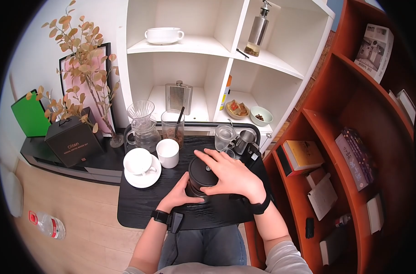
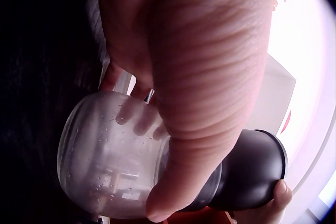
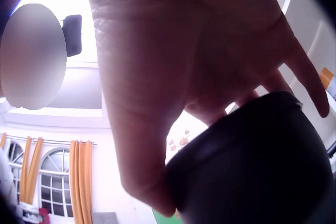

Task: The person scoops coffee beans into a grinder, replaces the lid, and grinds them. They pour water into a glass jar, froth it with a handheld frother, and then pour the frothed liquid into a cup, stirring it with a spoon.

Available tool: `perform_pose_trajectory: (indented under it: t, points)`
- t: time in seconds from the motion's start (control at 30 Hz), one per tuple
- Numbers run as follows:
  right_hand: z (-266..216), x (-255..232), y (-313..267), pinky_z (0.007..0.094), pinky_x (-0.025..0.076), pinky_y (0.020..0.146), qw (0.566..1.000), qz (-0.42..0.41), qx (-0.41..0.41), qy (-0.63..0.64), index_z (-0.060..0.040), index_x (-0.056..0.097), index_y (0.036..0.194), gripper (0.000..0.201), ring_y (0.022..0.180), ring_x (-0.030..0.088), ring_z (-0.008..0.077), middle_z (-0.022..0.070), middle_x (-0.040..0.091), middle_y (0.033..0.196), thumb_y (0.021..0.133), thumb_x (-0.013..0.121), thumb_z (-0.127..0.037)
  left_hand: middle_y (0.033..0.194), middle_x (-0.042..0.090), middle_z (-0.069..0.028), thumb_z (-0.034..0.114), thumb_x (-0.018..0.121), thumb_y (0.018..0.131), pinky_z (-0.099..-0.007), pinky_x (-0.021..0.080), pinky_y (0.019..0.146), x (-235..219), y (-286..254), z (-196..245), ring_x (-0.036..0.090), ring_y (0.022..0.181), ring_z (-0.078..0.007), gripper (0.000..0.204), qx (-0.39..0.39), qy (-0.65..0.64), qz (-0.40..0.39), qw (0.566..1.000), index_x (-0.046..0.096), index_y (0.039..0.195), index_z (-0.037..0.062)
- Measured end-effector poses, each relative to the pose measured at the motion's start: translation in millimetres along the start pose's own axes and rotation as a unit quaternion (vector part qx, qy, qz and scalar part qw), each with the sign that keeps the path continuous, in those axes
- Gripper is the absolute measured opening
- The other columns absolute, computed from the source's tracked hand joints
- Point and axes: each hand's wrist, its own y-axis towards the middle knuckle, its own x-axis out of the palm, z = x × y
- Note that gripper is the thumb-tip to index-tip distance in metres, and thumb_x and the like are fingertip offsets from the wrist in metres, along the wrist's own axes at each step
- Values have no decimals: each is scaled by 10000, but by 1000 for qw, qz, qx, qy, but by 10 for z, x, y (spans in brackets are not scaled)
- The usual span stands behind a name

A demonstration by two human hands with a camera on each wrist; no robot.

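A coffee grinder [image 1: 198, 176] with a black top and a clear glass jar stands on the black table [image 1: 139, 205] in front of the person. In the left wrist view, the left hand [image 1: 175, 197] grips the glass jar [image 2: 105, 155], thumb on the near side and fingers showing through the glass. Water drops dot the jar. The right hand [image 1: 230, 172] spreads over the grinder's black top [image 3: 252, 166], holding it between thumb and fingers. Part of the grinder is hidden behind this hand.
Left of the grinder are a white mug [image 1: 167, 154], a cup [image 1: 138, 160] on a saucer [image 1: 143, 182], and a glass carafe [image 1: 145, 132] with a dripper. A tall glass [image 1: 173, 125] holds a dark stick. Behind the right hand stand a glass cup [image 1: 225, 136] and metal jug [image 1: 244, 140].
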Motion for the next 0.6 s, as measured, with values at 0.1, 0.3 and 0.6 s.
perform_pose_trajectory:
  t: [0.1,0.3,0.6]
  points:
    - [46,-60,105,402,478,874,998,-41,-28,-35,-172,338,1404,886,1101,522,351,190,460,1262,639,745,-358,1170,493,-55,141,844,620,-317,390,948,-8,3,-62,483,1083,-153,787,-6,-10,1,1000,396,1257,32]
    - [-4,-174,253,395,502,798,989,-144,-22,-29,-131,381,1329,849,968,587,359,180,483,1127,590,742,-344,1112,501,-46,174,852,610,-310,404,900,-17,13,-168,497,1025,-157,773,14,-6,3,1000,420,1236,34]
    - [-29,-290,484,411,499,723,963,-262,-22,-56,-86,377,1233,813,778,610,375,186,490,1058,560,749,-349,1100,497,-53,223,866,590,-306,400,878,-27,24,-246,487,1007,-161,782,16,-2,2,1000,435,1215,35]
